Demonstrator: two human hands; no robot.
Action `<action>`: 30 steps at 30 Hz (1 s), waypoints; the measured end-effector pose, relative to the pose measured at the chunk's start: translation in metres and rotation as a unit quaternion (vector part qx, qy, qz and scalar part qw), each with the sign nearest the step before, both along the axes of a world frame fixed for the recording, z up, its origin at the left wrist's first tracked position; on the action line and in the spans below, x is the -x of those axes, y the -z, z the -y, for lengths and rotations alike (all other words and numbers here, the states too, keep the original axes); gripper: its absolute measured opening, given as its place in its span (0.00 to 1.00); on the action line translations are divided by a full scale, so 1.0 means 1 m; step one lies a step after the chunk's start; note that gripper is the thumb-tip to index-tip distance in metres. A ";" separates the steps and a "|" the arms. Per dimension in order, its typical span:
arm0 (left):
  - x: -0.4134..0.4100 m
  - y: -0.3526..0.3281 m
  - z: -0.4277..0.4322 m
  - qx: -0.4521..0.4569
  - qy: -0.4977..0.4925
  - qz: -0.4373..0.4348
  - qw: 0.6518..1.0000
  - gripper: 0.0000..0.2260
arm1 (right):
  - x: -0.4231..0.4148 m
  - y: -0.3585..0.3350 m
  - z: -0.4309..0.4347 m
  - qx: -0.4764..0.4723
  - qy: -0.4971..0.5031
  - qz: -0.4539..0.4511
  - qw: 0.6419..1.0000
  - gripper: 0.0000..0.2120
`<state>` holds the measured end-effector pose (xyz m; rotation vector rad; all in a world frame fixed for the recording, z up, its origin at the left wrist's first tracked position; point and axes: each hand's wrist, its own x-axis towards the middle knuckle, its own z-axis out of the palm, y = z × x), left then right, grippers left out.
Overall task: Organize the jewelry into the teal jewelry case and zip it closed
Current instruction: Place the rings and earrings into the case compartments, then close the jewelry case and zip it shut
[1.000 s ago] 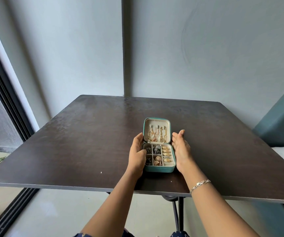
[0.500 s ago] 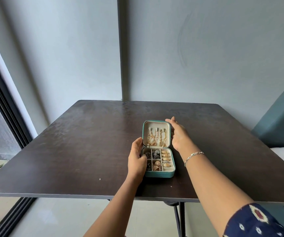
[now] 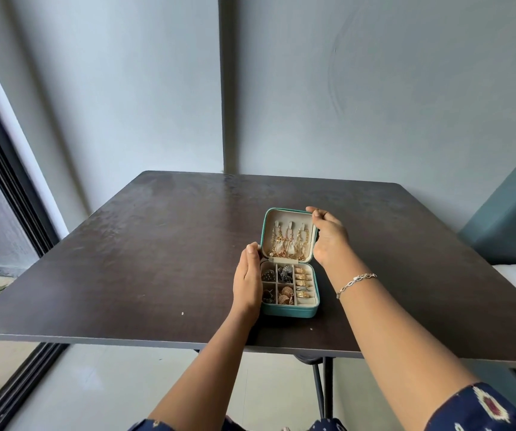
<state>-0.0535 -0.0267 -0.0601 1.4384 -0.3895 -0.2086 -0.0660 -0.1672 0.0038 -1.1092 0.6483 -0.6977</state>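
Note:
The teal jewelry case [image 3: 290, 312] lies open on the dark table [image 3: 157, 259], near its front edge. Its lid [image 3: 281, 213] stands raised, with gold necklaces [image 3: 289, 244] hanging inside. The base compartments hold earrings [image 3: 284, 295] and gold rings [image 3: 303, 283]. My left hand [image 3: 247, 283] rests flat against the left side of the base, fingers straight. My right hand [image 3: 328, 236] grips the lid's top right corner, thumb and fingers on the rim.
A grey wall rises behind the table. A teal upholstered seat [image 3: 511, 219] stands at the right, a dark window frame [image 3: 7, 194] at the left. The table's front edge runs just below the case.
My right hand has moved from beside the base up to the lid's top right corner and taken hold of it. My left hand stays against the base.

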 end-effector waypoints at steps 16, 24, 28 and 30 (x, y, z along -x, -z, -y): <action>0.007 -0.006 -0.002 0.015 0.038 0.002 0.999 0.25 | 0.046 0.003 -0.022 0.109 -0.100 0.088 0.985 0.13; 0.007 -0.006 -0.003 0.042 0.037 -0.008 0.998 0.28 | 0.073 0.024 -0.018 0.175 -0.214 0.148 0.950 0.11; 0.008 -0.007 -0.003 0.068 0.034 -0.038 0.996 0.24 | 0.084 0.035 -0.022 0.213 -0.239 0.144 0.936 0.14; 0.007 -0.006 -0.003 0.070 0.034 -0.045 0.996 0.24 | 0.089 0.041 -0.024 0.235 -0.244 0.131 0.932 0.14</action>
